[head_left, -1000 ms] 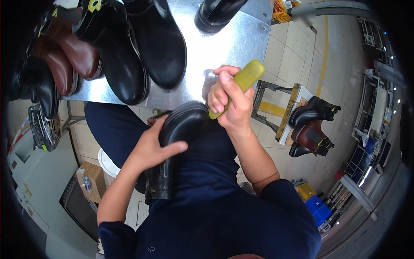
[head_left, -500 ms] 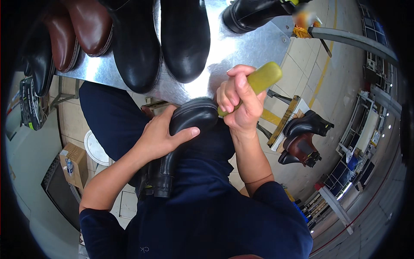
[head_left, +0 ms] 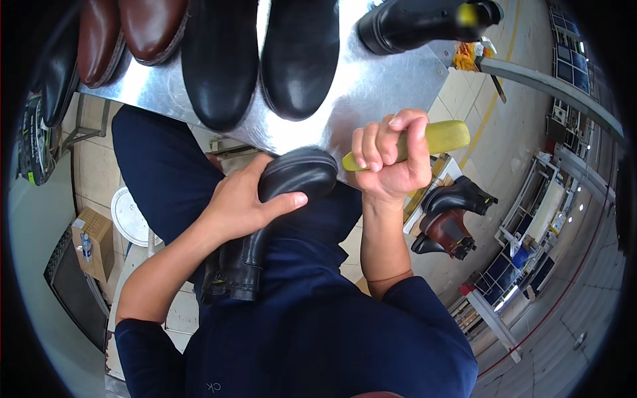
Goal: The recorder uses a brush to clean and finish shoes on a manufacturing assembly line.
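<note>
The right hand [head_left: 396, 154], grip wrapped round a tapered yellow-green bar [head_left: 446, 136], is just right of a glossy black leather boot [head_left: 302, 178], clasped toe-far by the left hand [head_left: 244, 199].

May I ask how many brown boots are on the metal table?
2: on the table, a brown boot at left and a second brown boot just to its right; others may be hidden.

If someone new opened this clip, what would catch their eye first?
Probably the yellow-green tool in the right hand, its narrow end beside the toe of the black boot that the left hand holds near the picture's centre. Next come brown boots toward the left of the metal table, with large black boots beside them.
</note>
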`<state>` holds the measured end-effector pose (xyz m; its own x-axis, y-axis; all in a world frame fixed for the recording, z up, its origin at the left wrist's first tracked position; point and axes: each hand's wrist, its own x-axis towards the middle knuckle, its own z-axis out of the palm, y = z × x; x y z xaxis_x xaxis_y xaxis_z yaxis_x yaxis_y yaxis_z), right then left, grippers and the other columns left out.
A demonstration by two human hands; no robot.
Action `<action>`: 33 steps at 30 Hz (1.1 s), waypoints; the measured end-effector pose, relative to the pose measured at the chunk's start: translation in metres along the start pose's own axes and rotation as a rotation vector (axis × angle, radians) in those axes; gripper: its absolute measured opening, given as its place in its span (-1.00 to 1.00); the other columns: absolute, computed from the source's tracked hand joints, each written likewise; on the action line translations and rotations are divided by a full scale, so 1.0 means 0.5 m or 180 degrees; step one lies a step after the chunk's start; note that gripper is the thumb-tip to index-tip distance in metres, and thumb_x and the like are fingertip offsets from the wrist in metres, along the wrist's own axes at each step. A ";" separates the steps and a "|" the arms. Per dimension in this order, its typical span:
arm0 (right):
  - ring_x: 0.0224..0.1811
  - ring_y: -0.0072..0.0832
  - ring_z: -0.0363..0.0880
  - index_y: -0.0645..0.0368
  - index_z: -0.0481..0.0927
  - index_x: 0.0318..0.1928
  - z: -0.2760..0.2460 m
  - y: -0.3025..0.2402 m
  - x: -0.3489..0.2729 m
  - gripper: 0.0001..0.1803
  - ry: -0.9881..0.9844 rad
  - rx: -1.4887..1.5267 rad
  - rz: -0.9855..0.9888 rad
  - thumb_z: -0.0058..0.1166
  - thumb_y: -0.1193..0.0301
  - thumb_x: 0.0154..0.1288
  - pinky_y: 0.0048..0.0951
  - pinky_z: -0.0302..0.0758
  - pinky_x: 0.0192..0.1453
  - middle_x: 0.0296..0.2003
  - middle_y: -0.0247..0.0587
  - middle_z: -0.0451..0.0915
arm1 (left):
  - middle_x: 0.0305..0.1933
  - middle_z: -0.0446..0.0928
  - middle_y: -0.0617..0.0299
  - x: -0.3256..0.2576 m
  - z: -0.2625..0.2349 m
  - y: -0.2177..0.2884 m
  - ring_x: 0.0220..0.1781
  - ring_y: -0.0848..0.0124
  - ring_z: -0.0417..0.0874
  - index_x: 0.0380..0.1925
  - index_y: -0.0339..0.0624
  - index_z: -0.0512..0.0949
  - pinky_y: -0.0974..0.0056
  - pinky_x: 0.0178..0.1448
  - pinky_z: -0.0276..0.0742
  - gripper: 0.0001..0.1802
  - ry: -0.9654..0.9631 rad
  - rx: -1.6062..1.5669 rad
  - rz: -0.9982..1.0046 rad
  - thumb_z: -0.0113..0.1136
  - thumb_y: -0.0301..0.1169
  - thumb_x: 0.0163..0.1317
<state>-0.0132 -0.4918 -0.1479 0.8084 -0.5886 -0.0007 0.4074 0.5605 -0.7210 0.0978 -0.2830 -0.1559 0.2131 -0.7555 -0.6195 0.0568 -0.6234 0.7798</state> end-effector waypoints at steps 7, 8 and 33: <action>-0.75 -0.61 0.14 0.23 0.46 -0.20 -0.011 0.018 -0.038 -0.70 0.0007 -0.0451 0.0146 -0.12 0.25 0.63 -0.48 0.17 -0.62 -0.69 -0.44 0.20 | 0.02 0.68 -0.20 0.008 0.012 -0.020 0.09 -0.03 0.73 0.20 -0.34 0.48 0.05 0.22 0.58 -0.08 0.0207 -0.0199 0.0157 0.43 0.22 0.11; -0.75 -0.61 0.14 0.23 0.46 -0.20 -0.008 0.018 -0.035 -0.70 0.0012 -0.0447 0.0148 -0.12 0.25 0.63 -0.48 0.17 -0.62 -0.69 -0.44 0.20 | 0.02 0.68 -0.19 0.009 0.009 -0.015 0.10 -0.02 0.73 0.21 -0.34 0.48 0.05 0.23 0.57 -0.08 0.0169 -0.0120 0.0113 0.44 0.22 0.11; -0.69 -0.65 0.27 0.23 0.64 -0.31 0.105 0.033 0.068 -0.79 -0.0452 -0.1373 0.1977 0.38 0.35 0.27 -0.52 0.22 -0.59 -0.66 -0.44 0.38 | -0.05 0.71 0.01 0.013 0.021 -0.035 0.01 0.26 0.72 0.13 -0.40 0.55 0.19 0.17 0.58 -0.25 0.0314 -0.0550 0.0740 0.52 -0.02 0.14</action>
<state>0.0432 -0.4718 -0.1232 0.8934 -0.1430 -0.4258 -0.3174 0.4698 -0.8238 0.0880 -0.2790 -0.1745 0.3330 -0.8454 -0.4176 0.1587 -0.3863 0.9086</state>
